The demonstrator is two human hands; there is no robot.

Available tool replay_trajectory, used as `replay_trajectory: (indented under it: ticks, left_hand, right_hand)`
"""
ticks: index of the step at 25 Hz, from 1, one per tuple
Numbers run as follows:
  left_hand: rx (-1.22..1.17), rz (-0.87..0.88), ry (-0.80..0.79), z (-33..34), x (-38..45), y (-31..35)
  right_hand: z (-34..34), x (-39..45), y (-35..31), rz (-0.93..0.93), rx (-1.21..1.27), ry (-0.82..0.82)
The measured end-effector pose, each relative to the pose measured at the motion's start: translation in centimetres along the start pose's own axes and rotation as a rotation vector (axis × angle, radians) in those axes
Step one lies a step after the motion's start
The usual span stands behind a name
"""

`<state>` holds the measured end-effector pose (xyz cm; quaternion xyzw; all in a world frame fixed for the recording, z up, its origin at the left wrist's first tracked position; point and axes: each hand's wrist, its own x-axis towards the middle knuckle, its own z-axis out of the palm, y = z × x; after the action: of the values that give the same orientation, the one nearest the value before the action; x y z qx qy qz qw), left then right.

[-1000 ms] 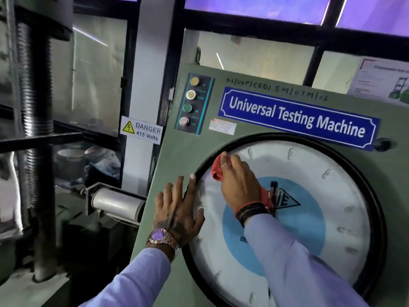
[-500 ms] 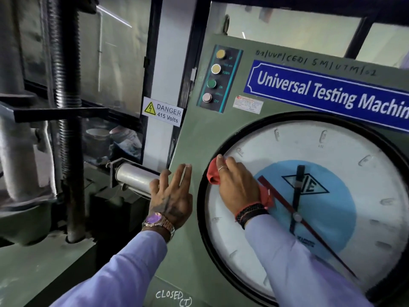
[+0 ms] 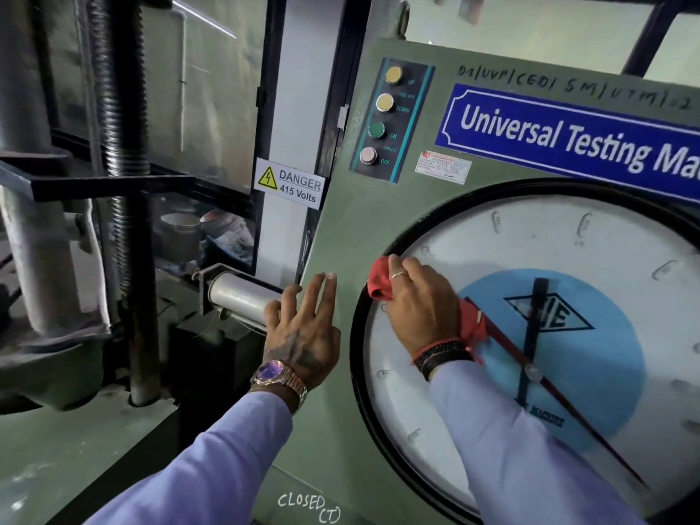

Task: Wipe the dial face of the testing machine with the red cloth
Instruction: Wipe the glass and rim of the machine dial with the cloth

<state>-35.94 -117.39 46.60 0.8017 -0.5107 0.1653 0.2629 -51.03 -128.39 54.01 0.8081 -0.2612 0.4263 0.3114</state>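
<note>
Right hand (image 3: 420,308) grips the cloth (image 3: 380,280) at the dial (image 3: 530,240) rim; left hand (image 3: 303,327) lies open-fingered, flat on the panel (image 3: 352,221).

Yellow danger sign (image 3: 289,184), threaded steel column (image 3: 120,153), silver roller (image 3: 242,299), chalked "CLOSED" (image 3: 302,502).

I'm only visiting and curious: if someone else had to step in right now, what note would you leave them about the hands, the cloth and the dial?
Right hand: pressing the red cloth onto the dial face, at its upper-left edge by the black rim.
Left hand: empty, fingers spread, flat on the green panel just left of the dial.
Done: cannot tell from this view how much has been wiped.
Left: probably the blue centre and the right and lower parts of the face; they are far from the cloth.
</note>
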Motion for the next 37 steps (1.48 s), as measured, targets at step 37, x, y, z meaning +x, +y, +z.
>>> replay_trajectory:
  ticks: [37]
  left_hand:
    - [-0.149, 0.217, -0.052, 0.7, -2.5, 0.7]
  right_hand:
    - [1.2, -10.5, -4.6, -0.062, 0.236, -0.236]
